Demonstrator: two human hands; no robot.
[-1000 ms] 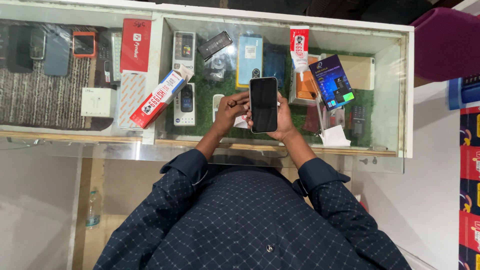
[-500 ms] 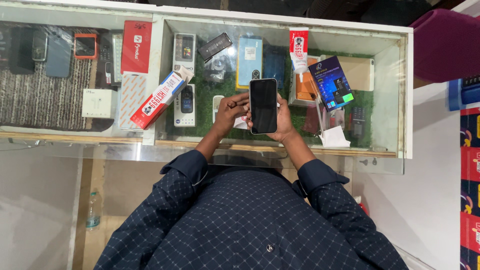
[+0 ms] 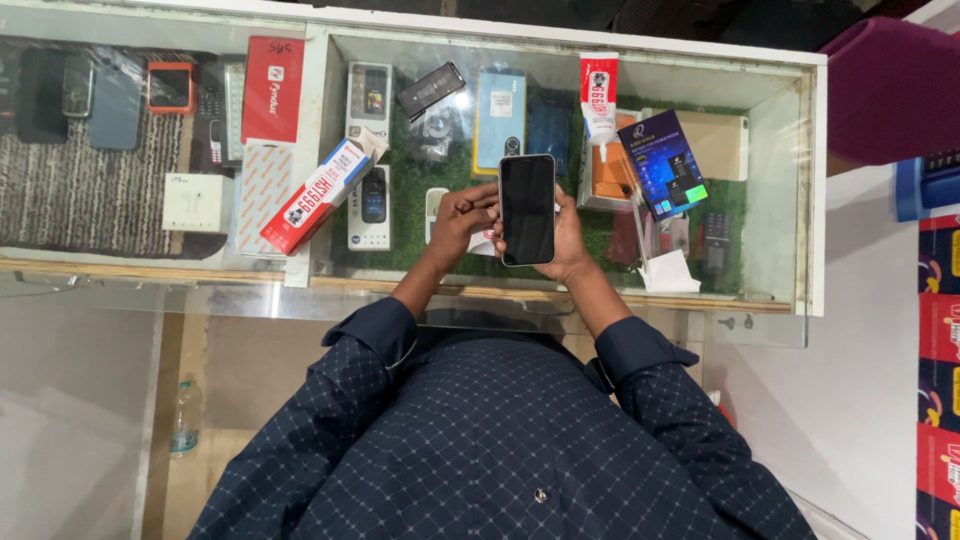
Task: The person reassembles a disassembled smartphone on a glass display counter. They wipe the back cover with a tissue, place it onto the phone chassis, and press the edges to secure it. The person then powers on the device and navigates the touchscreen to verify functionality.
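I hold the black phone [image 3: 527,209] above the glass counter [image 3: 560,300], screen dark and facing up. My right hand [image 3: 568,235] wraps around it from the side and below; my left hand [image 3: 462,213] touches its left edge with bent fingers. The phone looks whole; I cannot tell what is left to do. A red-and-white box [image 3: 322,185] lies near on the left, a dark blue box [image 3: 662,163] on the right, so the free room is mostly toward me.
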